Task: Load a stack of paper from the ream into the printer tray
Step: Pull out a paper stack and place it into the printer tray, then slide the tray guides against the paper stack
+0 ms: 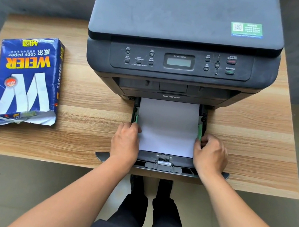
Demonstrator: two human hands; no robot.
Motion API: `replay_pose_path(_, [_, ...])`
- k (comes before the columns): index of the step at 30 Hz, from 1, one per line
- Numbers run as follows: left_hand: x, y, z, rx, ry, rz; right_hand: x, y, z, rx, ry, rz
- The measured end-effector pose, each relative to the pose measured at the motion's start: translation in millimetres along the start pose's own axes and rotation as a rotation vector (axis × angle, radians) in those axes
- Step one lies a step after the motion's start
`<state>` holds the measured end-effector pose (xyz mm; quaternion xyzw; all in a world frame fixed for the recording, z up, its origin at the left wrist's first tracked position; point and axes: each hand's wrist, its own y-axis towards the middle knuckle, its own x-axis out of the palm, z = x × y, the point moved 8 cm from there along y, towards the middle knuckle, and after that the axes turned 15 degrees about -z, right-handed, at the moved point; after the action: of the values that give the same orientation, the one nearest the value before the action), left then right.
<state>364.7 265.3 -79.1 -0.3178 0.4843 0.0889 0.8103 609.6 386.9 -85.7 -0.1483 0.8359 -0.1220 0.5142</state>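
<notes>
A dark grey printer (183,41) stands on a wooden table. Its paper tray (164,166) is pulled out toward me, past the table's front edge. A white paper stack (168,125) lies flat inside the tray. My left hand (126,141) rests at the stack's left edge, fingers curled onto the tray side. My right hand (210,154) pinches the green side guide (199,132) at the stack's right edge. A blue ream wrapper (27,80), torn open at its near end, lies on the table to the left.
The wooden table (88,104) has bare surface between the ream and the printer, and to the printer's right. A dark sofa runs behind the table. My legs and shoes stand on the floor under the tray.
</notes>
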Motion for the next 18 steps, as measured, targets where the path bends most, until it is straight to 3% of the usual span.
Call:
replay_pose_path(5, [-1.2, 3.0, 1.1, 0.011, -0.016, -0.066, 1.1, 3.8, -1.7, -0.013, -0.009, -0.069])
replay_pose_path(7, [-13.5, -13.0, 5.1, 0.051, 0.017, -0.014, -8.3, -8.6, -2.1, -0.058, -0.055, -0.073])
replay_pose_path(10, [-30.8, -80.6, 9.4, 0.226, 0.050, 0.170, -31.9, -80.2, -14.4, -0.435, -0.113, 0.123])
replay_pose_path(13, [3.8, -129.1, 0.8, 0.395, 0.084, 0.059, 1.4, -144.7, -8.2, -0.765, -0.210, -0.056])
replay_pose_path(18, [34.9, -117.3, -11.3, 0.369, 0.200, -0.035, 36.8, -128.7, 9.6, -0.679, -0.385, -0.143])
